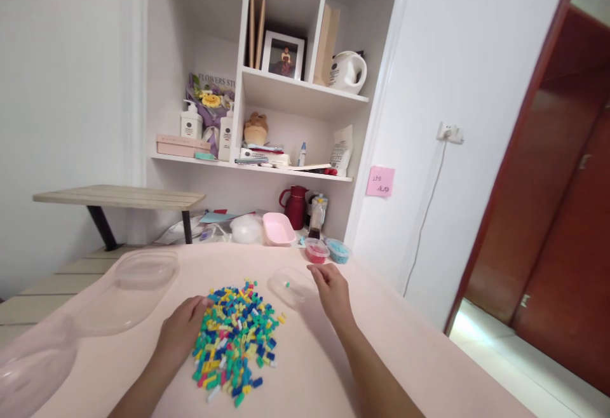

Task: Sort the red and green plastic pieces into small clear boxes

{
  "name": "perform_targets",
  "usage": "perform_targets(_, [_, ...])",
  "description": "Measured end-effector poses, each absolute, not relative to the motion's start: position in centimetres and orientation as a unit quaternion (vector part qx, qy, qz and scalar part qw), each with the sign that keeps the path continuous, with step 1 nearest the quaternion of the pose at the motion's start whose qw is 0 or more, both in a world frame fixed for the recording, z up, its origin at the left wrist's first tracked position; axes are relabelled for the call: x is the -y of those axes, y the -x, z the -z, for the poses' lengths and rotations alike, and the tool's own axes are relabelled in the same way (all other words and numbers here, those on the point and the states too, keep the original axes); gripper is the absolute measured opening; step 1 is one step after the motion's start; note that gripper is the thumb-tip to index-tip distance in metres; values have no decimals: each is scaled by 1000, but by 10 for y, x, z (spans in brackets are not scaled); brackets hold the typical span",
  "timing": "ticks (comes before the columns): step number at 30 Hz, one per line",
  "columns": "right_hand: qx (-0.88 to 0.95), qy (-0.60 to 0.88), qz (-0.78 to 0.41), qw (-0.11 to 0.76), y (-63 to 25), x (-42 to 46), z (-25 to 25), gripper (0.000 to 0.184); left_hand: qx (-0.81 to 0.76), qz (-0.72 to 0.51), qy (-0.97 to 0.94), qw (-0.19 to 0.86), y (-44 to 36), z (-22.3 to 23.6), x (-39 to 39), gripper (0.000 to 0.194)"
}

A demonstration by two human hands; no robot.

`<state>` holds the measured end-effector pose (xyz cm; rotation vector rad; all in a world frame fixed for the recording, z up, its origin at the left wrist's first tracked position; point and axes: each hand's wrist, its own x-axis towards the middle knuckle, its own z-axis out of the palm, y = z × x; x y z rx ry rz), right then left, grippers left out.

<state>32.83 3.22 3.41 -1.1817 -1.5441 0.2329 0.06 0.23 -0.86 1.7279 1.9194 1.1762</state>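
Brick pile: we have a heap of small plastic bricks in blue, green, yellow, white and red, spread at the lower centre of the frame on the pink tabletop.
Left hand: we see the left hand at the pile's left edge, fingers close together and loosely bent, fingertips at the bricks; we cannot tell whether it grips one.
Right hand: we find the right hand right of centre, half curled, thumb and forefinger drawn together beside the small clear container; whether a brick sits between them we cannot tell.
Small clear container: we see this shallow container just left of the right hand, with a green brick in it.
Lidded tubs: we note a red tub and a blue tub side by side beyond the right hand.
Pink basin: we see the basin at the table's far edge, with a dark red jug behind it.
Clear plastic tray: we have this tray at left.
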Motion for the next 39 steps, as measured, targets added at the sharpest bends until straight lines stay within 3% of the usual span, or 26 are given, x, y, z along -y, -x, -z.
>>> perform_targets(3, [674,548,-10,495,-321,-24,-33,34,-663,-424,-599,151,1,11,-5,34])
perform_targets(5, [681,582,12,445,-315,-21,-31,45,-658,-431,-600,149,1,11,-6,33])
perform_targets(8, [700,607,-10,375,-312,-22,-25,60,-659,-425,-603,146,1,11,-6,36])
perform_targets(12, [739,589,-79,318,-314,-30,-16,49,-663,-415,-605,149,1,10,-6,41])
perform_targets(17, [780,510,-129,339,-312,-31,-11,36,-666,-417,-600,153,0,8,-2,43])
perform_targets(23, [769,516,-12,377,-312,-21,-22,52,-667,-419,-594,161,-3,5,0,47])
perform_targets(28, [776,412,-64,474,-310,-6,-39,22,-663,-422,-599,158,-5,5,1,46])
perform_targets(33, [843,357,-158,371,-294,10,-38,17,-662,-418,-604,149,-5,4,3,45])
perform_targets(39, [918,271,-178,228,-283,15,-29,14,-670,-406,-606,140,-7,4,5,43])
